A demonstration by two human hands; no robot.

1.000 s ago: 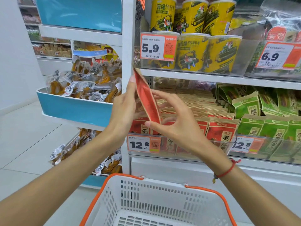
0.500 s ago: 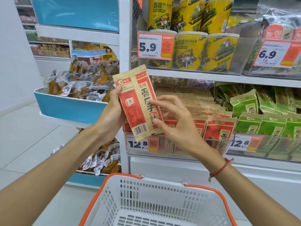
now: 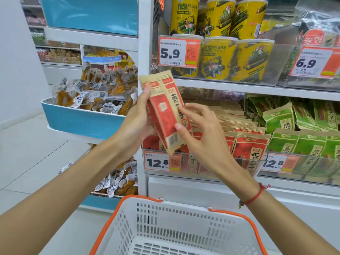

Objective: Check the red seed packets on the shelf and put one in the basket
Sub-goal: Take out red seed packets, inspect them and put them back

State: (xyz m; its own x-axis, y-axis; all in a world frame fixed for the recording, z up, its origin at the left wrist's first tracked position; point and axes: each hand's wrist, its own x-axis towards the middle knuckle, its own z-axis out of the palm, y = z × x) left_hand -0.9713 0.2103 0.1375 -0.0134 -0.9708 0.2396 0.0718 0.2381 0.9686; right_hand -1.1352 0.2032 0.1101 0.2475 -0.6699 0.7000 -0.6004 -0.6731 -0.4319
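Held packet: red seed packet [image 3: 166,115] held up in front of the shelf [image 3: 257,87], above and clear of the basket [image 3: 176,214]; tilted, top leaning left, its printed face and barcode toward the camera.
Left hand: left hand [image 3: 137,124] grips the packet's left edge, thumb on the front near the top and the rest curled behind.
Right hand: right hand [image 3: 204,137] pinches the packet's lower right edge; one finger lies on the printed face, the others are spread loosely.
Change: a second ago the packet was edge-on, a thin red strip; half a second ago its face was square to the camera; now it has swung a little further and shows part of its side fold as well. Both hands have kept their hold throughout.
Meaning: judged as the inspection step, the packet being turned to read both faces. The check looks well along; the drop is not yet done.
Shelf stock: more red seed packets [image 3: 250,150] stand in the tray behind the 12.8 price tag [image 3: 158,162], with green packets [image 3: 287,144] beside them on the right.
Basket: white with orange rim, directly below the hands; no packet visible inside.
Next: probably lower the packet straight down and release.
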